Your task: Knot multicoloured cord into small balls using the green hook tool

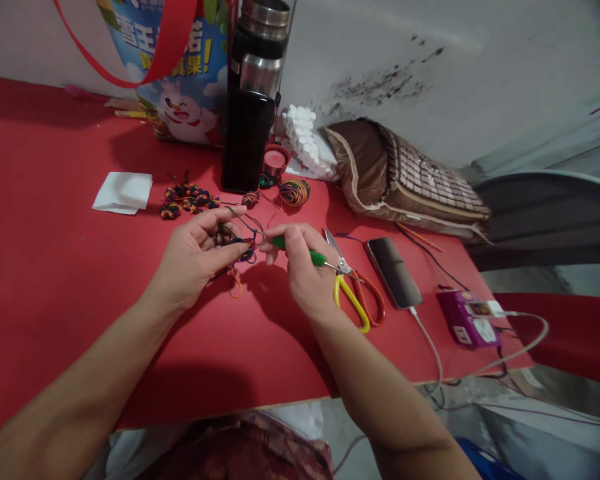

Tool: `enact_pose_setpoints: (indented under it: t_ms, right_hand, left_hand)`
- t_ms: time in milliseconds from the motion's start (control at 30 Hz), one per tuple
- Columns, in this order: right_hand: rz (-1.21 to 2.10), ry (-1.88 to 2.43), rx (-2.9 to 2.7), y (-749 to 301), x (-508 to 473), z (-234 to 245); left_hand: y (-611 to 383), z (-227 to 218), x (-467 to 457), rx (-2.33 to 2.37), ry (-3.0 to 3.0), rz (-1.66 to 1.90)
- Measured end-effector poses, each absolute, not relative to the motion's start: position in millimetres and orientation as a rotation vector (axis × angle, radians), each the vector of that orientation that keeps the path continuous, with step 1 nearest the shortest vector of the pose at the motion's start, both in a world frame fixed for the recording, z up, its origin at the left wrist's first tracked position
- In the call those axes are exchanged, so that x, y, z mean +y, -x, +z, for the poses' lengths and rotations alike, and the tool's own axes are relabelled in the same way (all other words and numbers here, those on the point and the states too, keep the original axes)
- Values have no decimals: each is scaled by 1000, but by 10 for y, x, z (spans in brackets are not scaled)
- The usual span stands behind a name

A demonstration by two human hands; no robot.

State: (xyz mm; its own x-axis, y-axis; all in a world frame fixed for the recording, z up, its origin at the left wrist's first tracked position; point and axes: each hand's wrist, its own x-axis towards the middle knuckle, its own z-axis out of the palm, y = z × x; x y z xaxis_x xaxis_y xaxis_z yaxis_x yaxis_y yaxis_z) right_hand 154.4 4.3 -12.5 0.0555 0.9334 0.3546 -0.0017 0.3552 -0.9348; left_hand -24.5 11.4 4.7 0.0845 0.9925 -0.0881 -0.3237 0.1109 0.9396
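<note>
My left hand (pixel 200 250) pinches a small piece of multicoloured crochet work (pixel 250 248) between thumb and fingers, with dark yarn running over the index finger. An orange loop of yarn (pixel 236 283) dangles beneath it. In my right hand (pixel 305 263) is a green-handled crochet hook (pixel 318 259), its front end at the crochet work and its metal tail sticking out past the palm. Behind the hands lie a ball of variegated yarn (pixel 295 193) and a cluster of finished-looking crocheted pieces (pixel 187 199).
Scissors (pixel 353 287) with yellow and red handles lie right of my right hand, beside a phone (pixel 394 272) on a cable. Further right is a purple box (pixel 467 317). A black phone (pixel 249 141) stands upright before a bag (pixel 185 100); a brown cushion (pixel 405 173) rests by the wall.
</note>
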Motion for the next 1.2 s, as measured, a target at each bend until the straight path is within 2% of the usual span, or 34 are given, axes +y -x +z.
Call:
enact_pose_setpoints:
  t_ms: [167,667,1200]
  right_hand:
    - [787,927,-1349,-1490,-16,-137]
    - [957,757,-1401,-1593,47,-117]
    - [882,876,-1432,-1604,59,-111]
  left_hand:
    - [230,44,114,939,-831,1201]
    - [262,99,118,921,-770,1176]
    - [247,81,111,984,-877,1217]
